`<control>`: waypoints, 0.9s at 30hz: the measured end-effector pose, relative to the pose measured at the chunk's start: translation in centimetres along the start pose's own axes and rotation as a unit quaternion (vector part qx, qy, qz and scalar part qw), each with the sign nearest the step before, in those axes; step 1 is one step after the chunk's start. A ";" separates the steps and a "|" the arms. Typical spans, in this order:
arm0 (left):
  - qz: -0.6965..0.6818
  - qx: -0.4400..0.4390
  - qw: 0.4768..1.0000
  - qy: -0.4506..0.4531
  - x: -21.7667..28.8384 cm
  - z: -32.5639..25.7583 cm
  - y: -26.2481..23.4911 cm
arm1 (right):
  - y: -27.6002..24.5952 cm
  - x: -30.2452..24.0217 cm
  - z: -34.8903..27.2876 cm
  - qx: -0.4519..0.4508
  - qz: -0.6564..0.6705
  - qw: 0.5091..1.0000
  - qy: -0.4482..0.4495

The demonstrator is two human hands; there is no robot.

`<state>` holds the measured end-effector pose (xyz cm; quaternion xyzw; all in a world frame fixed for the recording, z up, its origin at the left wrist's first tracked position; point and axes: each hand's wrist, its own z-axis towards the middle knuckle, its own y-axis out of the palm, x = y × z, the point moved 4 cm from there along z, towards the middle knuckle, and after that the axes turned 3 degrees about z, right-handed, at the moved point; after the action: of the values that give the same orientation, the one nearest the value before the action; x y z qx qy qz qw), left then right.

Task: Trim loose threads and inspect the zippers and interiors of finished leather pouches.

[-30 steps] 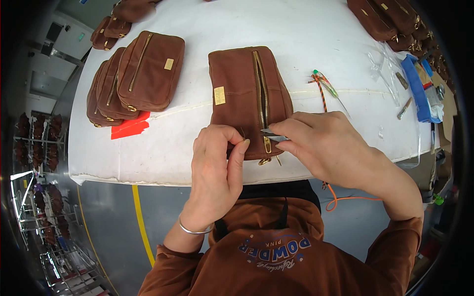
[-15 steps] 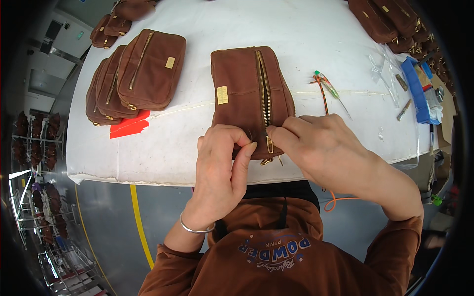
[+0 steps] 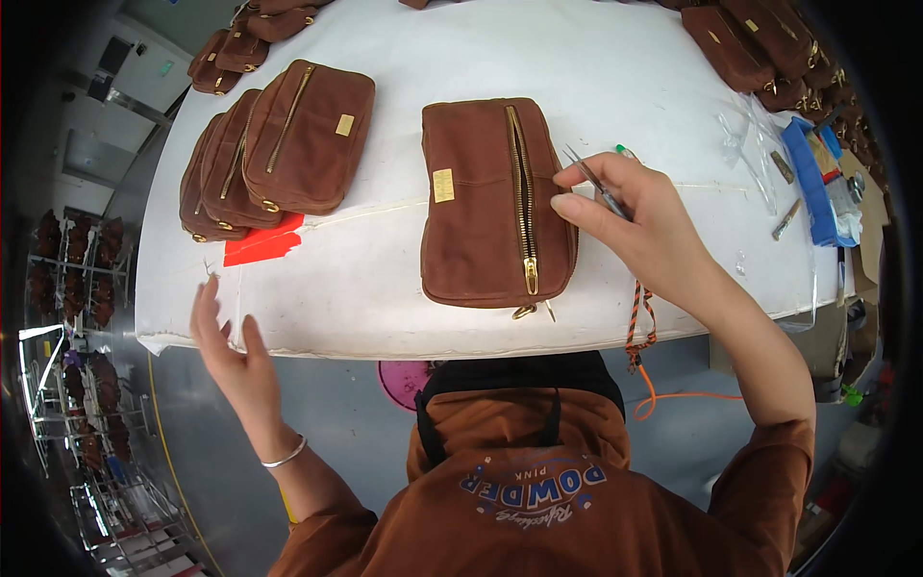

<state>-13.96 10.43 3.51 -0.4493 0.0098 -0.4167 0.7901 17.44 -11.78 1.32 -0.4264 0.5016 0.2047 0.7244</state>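
Observation:
A brown pouch (image 3: 481,212) lies flat in front of me, with a long brass zipper (image 3: 524,202) partly parted and its pull at the near end. Held over the pouch's right edge, a pair of slim pointed tweezers (image 3: 601,188) is in my right hand (image 3: 649,216), tips apart and aimed away from me. Out to the left, my left hand (image 3: 236,356) hovers over the table's near edge, fingers spread. A wisp of thread (image 3: 210,267) shows by its fingertips; whether it touches them I cannot tell.
Several finished-looking brown pouches (image 3: 312,144) overlap at left, beside red tape (image 3: 261,242). More pouches (image 3: 740,43) are piled far right. A blue tray (image 3: 812,183) of tools stands at right. An orange-black cord (image 3: 639,327) hangs over the table edge.
Both hands have left the zipper's near end. My left hand has swung far left and opened; my right has moved up and right and now shows the tweezers.

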 end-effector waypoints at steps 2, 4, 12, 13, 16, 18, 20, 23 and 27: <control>-0.151 -0.086 0.984 -0.028 0.7 -0.3 2.0 | 0.7 0.4 0.5 0.027 0.033 0.999 -0.031; -0.251 -0.175 0.951 -0.049 4.4 -0.7 4.5 | 1.0 0.4 0.7 0.018 0.031 0.999 -0.025; -0.402 -0.331 0.854 -0.009 11.8 -2.7 11.2 | 2.9 0.2 2.8 -0.092 0.037 0.992 0.080; -0.396 -0.310 0.864 0.009 12.1 -2.1 11.6 | 2.8 0.4 3.2 -0.061 0.081 0.990 0.094; -0.409 -0.303 0.860 -0.038 12.4 0.0 13.4 | 2.3 0.8 5.3 -0.023 0.138 0.978 0.156; -0.393 -0.289 0.873 -0.020 12.3 0.9 14.1 | 2.1 1.5 6.8 -0.031 0.126 0.975 0.182; -0.377 -0.274 0.885 -0.004 11.9 1.3 14.3 | 2.7 2.4 8.0 -0.028 0.176 0.969 0.172; -0.374 -0.266 0.889 -0.009 10.7 1.0 14.6 | 2.6 2.8 9.5 -0.033 0.146 0.978 0.143; -0.368 -0.313 0.875 -0.001 10.2 0.7 15.2 | 1.4 3.5 11.5 -0.012 0.124 0.986 0.112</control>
<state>2.85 7.86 -3.36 -0.6450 -0.0274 -0.6520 0.3976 24.20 -2.05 -0.84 -0.3897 0.6261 0.2501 0.6274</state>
